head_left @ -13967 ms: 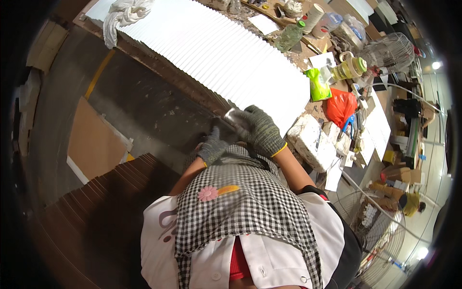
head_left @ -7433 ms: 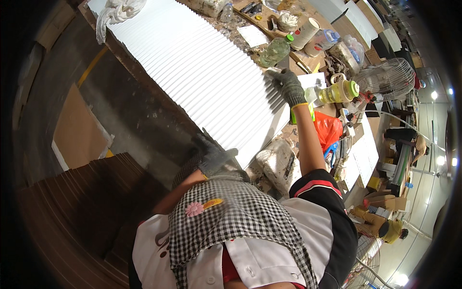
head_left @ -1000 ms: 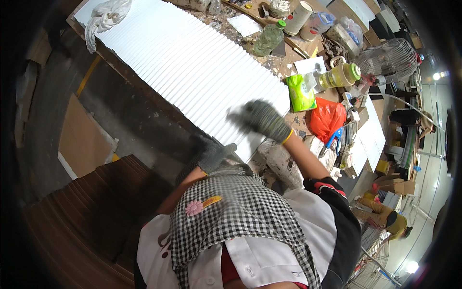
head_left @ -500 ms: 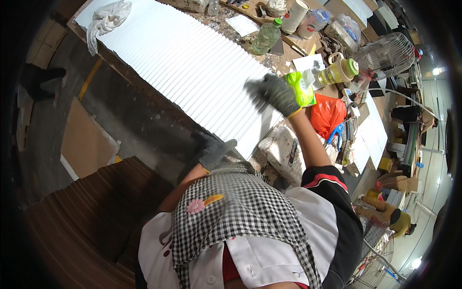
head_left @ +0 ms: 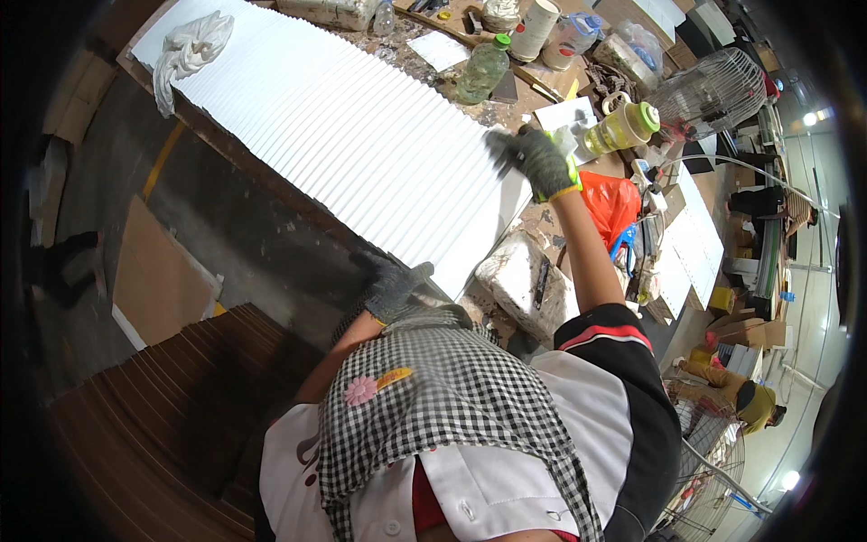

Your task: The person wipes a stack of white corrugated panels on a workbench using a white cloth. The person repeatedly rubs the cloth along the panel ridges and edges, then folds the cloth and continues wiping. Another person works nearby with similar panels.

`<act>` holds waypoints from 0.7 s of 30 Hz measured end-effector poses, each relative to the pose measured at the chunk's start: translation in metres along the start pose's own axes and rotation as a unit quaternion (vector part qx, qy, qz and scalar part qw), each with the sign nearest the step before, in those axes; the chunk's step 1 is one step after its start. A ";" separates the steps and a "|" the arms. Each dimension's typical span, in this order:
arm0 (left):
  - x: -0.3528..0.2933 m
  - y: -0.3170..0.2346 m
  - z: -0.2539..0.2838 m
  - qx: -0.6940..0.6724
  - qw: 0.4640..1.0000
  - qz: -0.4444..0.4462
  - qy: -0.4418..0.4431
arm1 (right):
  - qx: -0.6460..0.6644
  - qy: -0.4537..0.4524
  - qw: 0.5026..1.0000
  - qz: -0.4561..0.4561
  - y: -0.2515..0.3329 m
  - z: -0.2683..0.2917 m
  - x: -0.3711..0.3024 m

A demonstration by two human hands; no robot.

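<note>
One cloth point(head_left: 194, 45) lies at ten o'clock, a red bag point(head_left: 610, 200) at two; the sheets point(head_left: 334, 135), at eleven, look white, closely ridged. I cannot tell whether right hand point(head_left: 536, 163) or left hand point(head_left: 390, 289) grips anything.

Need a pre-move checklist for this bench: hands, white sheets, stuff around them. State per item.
1. Left hand gloved, at the near corner of the white sheets: ok.
2. Right hand gloved, at the right edge of the sheets: ok.
3. Right fingertips touching the sheets: cannot tell, blurred.
4. Sheets free of loose items: not ok, white cloth lies on their far left end.
5. Green-capped bottle off the sheets: ok, stands beside them.
6. Red bag off the sheets: ok, beyond the right hand.
</note>
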State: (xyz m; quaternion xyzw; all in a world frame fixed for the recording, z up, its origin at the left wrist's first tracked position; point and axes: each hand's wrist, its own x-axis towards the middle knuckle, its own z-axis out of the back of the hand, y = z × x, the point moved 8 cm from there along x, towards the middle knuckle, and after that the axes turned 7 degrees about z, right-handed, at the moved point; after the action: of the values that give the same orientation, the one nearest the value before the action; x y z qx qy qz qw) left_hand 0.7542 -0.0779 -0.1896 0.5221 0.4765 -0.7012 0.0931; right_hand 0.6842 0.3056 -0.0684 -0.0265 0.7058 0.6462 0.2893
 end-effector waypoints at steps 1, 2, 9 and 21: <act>-0.002 -0.001 -0.005 -0.037 0.998 0.015 0.044 | -0.234 0.057 0.956 0.167 0.027 0.002 0.006; -0.006 -0.002 -0.010 -0.072 0.993 0.033 0.085 | -0.488 0.034 0.799 0.348 0.055 -0.004 -0.002; -0.015 -0.018 0.001 -0.055 0.995 -0.082 -0.031 | -0.490 0.281 0.749 0.347 -0.007 -0.123 -0.118; -0.041 -0.017 -0.004 -0.020 0.992 -0.121 -0.009 | -0.593 -0.010 0.729 0.342 0.010 -0.103 -0.138</act>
State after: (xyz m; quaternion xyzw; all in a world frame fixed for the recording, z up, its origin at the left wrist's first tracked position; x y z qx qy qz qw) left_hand 0.7633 -0.0809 -0.1464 0.4527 0.5490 -0.7023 0.0219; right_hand 0.7562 0.1654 0.0012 0.0573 0.1370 0.9887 -0.0187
